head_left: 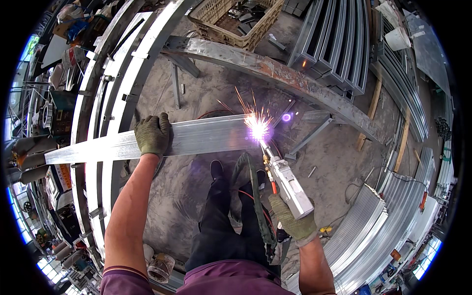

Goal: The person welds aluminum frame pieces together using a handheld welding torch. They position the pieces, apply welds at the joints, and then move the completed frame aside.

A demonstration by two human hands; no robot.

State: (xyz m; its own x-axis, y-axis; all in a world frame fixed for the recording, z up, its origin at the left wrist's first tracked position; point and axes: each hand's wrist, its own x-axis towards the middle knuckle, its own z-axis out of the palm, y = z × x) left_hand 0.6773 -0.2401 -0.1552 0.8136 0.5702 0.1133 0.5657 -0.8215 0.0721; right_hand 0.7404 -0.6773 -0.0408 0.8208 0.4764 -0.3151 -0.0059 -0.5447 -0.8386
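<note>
A long silvery metal profile (209, 136) lies across in front of me, its left part over the metal rails. My left hand (151, 134), in a green work glove, is closed over the profile, fingers curled at its far edge. My right hand (294, 219), gloved too, grips a grey-white handheld welding gun (290, 184) with a brass fitting and a red part at its side. The nozzle points up and left at the profile's right end. Bright sparks (257, 127) and a purple-white glare burst there, hiding the contact spot.
Pale metal rails (130, 98) run along my left. A rusty steel beam (275, 71) on legs crosses ahead, with a beige plastic crate (236, 22) of scraps beyond. Stacked profiles (337, 42) lie far right, ribbed sheets (354, 226) nearer. A green-sleeved hose (258, 206) hangs by my legs.
</note>
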